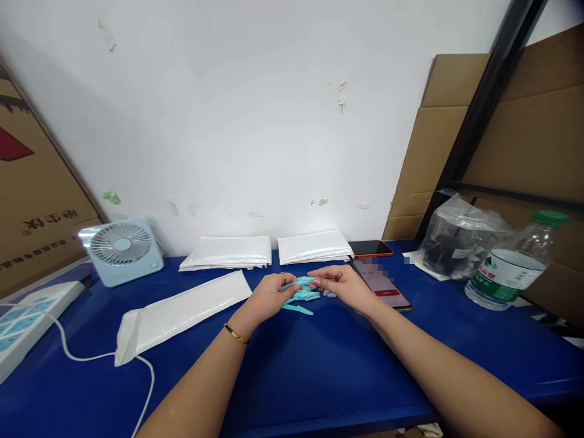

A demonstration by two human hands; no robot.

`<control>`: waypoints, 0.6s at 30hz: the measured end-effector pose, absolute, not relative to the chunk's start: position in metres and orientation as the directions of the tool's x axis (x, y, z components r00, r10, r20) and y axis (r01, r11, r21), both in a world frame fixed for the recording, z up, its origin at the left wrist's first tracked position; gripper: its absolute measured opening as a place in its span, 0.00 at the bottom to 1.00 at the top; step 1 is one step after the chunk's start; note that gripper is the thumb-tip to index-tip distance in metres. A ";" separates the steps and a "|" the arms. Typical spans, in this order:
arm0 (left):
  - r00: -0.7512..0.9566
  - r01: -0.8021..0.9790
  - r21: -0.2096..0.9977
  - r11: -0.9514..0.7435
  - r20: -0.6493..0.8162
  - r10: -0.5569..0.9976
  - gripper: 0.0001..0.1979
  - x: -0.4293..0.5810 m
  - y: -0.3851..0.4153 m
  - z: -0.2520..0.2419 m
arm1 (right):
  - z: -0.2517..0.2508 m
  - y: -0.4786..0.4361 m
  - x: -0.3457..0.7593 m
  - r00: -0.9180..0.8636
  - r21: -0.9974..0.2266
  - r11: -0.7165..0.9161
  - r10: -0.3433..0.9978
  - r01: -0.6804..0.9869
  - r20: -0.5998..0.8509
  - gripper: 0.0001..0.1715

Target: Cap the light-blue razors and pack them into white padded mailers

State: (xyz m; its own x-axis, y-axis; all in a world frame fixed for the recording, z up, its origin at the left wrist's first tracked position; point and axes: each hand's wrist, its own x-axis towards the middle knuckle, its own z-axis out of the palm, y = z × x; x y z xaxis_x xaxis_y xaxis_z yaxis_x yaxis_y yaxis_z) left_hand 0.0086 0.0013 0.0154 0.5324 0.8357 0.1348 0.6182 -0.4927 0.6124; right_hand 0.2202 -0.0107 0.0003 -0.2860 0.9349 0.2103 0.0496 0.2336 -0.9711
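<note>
Both hands meet over a small pile of thin teal plastic pieces (pixel 305 294) near the middle of the blue table. My left hand (pixel 274 295), wearing a ring and a bracelet, is closed with thumb and fingers pinching a teal piece. From the other side my right hand (pixel 340 285) pinches the right end of a teal piece at the top of the pile. Whether both grip the same piece cannot be made out. One teal piece (pixel 298 309) lies loose in front. Some small greyish clear pieces (pixel 329 294) lie just under my right fingers.
White padded envelopes lie in two stacks, left (pixel 232 251) and right (pixel 314 246), by the wall. A single envelope (pixel 182 313) is left of my hands. Also around: a fan (pixel 123 250), power strip (pixel 27 322), lit phone (pixel 383 285), dark phone (pixel 370 248), bottle (pixel 511 271), bagged item (pixel 456 237).
</note>
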 end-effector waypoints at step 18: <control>0.746 0.613 0.374 -0.696 0.019 0.666 0.27 0.017 -0.019 0.011 | -0.015 0.014 0.239 -0.127 -0.868 0.309 0.951 0.390 0.281 0.16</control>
